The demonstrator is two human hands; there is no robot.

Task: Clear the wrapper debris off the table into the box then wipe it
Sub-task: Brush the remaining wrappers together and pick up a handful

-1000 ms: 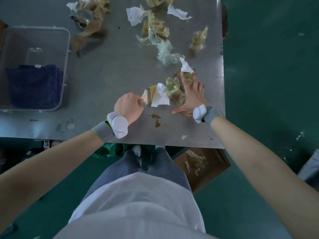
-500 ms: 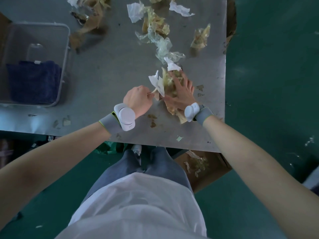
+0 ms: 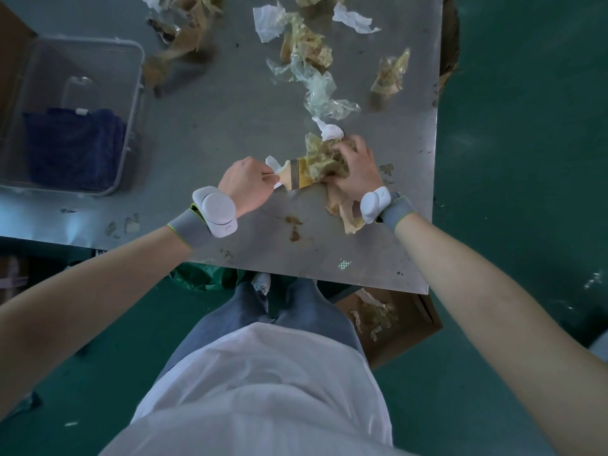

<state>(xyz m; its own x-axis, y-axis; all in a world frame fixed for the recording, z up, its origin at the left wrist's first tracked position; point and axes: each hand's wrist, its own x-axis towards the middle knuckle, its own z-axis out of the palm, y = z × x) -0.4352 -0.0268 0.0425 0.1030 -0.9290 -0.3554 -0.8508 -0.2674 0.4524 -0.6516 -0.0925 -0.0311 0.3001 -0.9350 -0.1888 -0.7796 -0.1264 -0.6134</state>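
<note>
Near the right edge of the table (image 3: 210, 133), the left hand (image 3: 245, 182) is closed on a brush (image 3: 292, 174) and presses its bristles into a wad of wrapper debris (image 3: 325, 159), which the right hand (image 3: 353, 172) clamps from the far side. Judgement: keep the wad pinched between brush and palm, then drag it off the near edge into the box (image 3: 411, 320) below; loose scraps remain farther up. No legible writing or labels.
</note>
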